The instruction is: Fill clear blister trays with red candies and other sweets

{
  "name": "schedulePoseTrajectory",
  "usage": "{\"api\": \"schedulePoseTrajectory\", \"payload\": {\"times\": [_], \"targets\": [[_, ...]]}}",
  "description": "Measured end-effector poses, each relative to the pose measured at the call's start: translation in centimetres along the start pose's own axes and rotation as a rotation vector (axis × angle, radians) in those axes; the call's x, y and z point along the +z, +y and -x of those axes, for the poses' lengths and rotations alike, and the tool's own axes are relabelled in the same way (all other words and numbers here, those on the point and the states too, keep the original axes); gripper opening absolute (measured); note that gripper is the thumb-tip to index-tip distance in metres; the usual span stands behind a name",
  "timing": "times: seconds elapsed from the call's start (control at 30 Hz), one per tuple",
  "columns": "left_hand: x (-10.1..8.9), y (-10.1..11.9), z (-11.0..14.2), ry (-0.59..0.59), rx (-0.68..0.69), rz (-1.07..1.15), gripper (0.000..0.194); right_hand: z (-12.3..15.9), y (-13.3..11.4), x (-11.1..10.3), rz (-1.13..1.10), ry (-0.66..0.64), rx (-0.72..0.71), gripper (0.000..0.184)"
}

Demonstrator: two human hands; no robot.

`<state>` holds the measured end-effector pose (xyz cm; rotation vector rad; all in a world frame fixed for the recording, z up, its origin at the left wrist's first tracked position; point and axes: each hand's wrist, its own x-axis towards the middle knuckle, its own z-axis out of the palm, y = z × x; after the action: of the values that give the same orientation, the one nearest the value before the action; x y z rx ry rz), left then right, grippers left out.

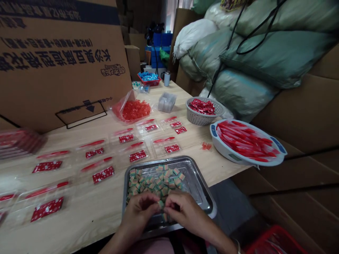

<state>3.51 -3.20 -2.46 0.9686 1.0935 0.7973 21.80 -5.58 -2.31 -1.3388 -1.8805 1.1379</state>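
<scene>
My left hand (141, 209) and my right hand (184, 209) meet over the near part of a metal tray (197, 187). Between their fingertips is a small green-and-orange candy piece (161, 204), which the left thumb and fingers pinch. The right fingertips are closed against its other side and partly hide it. Many similar candy cubes (159, 181) lie loose in the tray, heaped toward its left and middle. Some of them are hidden under my hands.
Clear plastic boxes (148, 155) with red packets and red sticks stand in rows at left. Behind are a bag of red pieces (135, 110) and a grey basket (201, 118). A white basin (225, 150) of red sticks sits right. A large carton (60, 77) rises at left.
</scene>
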Motion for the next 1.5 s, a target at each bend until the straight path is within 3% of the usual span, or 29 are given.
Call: {"api": "schedulePoseTrajectory", "payload": {"times": [0.07, 0.23, 0.47, 0.53, 0.63, 0.73, 0.83, 0.9, 0.97, 1.13, 1.27, 1.4, 1.5], "targets": [[-0.3, 0.3, 0.2, 0.062, 0.044, -0.076, 0.023, 0.1, 0.2, -0.4, 0.140, 0.019, -0.015, 0.012], [-0.8, 1.0, -0.3, 0.020, 0.018, -0.110, 0.020, -2.6, 0.3, -0.8, 0.360, 0.180, -0.050, 0.016], [-1.4, 0.3, -1.0, 0.110, -0.005, -0.065, 0.025, -6.6, 0.1, -0.7, 0.631, -0.026, -0.126, 0.016], [-1.4, 0.3, -1.1, 0.122, -0.012, -0.045, 0.025, -6.4, 0.1, -1.2, 0.517, -0.009, -0.121, 0.016], [-1.1, 0.4, -1.2, 0.162, 0.029, -0.043, 0.023, -5.4, 0.0, -1.3, 0.039, 0.020, -0.021, 0.008], [-0.5, 0.6, -1.2, 0.193, 0.091, -0.025, 0.023, -4.1, -0.3, 0.3, -0.435, 0.030, 0.111, 0.017], [-0.2, 0.5, -0.9, 0.163, 0.076, 0.006, 0.027, -3.2, -0.5, 2.6, -0.539, 0.170, 0.166, 0.024], [-0.3, 0.3, -0.7, 0.124, 0.065, 0.003, 0.030, -2.8, -0.6, 3.3, -0.487, 0.252, 0.161, 0.019], [-0.6, 0.1, -0.5, 0.106, 0.062, 0.009, 0.031, -2.8, -0.4, 2.9, -0.378, 0.238, 0.108, 0.011], [-1.2, -0.6, -0.8, 0.161, 0.011, 0.000, 0.033, -4.4, -0.1, -0.6, 0.246, 0.202, -0.028, 0.017], [-1.2, -0.7, -1.0, 0.187, 0.066, -0.039, 0.029, -6.1, 0.0, -1.0, 0.565, -0.003, -0.084, 0.020], [-1.3, -0.5, -0.5, 0.229, 0.112, -0.050, 0.027, -6.0, 0.1, -0.5, 0.527, 0.005, -0.171, 0.018], [-1.1, -0.2, 0.0, 0.273, 0.148, -0.060, 0.028, -4.8, -0.3, -0.8, 0.230, 0.024, -0.129, 0.017]]}}
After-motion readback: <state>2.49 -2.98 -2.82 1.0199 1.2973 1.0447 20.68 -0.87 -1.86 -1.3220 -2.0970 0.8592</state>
